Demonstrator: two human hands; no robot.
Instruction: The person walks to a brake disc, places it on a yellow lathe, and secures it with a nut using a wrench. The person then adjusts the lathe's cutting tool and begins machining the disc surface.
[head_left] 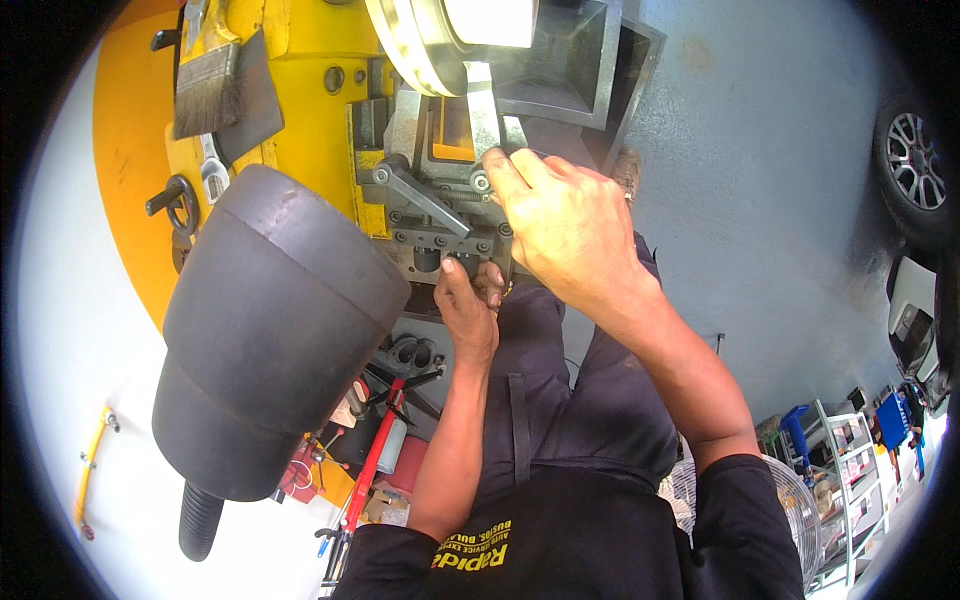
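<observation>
A metal clamp assembly point(440, 235) with bolts and a grey lever handle point(425, 200) is fixed to a yellow machine point(305, 110). Below its front block, my left hand point(468, 312) is closed, thumb and curled fingers around a dark round knob that they partly cover. A second black knob point(427, 259) sits just left of it. My right hand point(570, 220) is closed at the right side of the assembly, its index finger beside a bolt and a bright metal bar point(482, 115). What those fingers grip is hidden under the hand.
A large black hose nozzle point(285, 320) stands close on the left. Above is a lit lamp point(430, 45); a brush point(207, 90) rests on the machine. A metal tray point(560, 70) lies behind. To the right are a car wheel point(912, 170), shelves point(850, 480) and a fan point(795, 510).
</observation>
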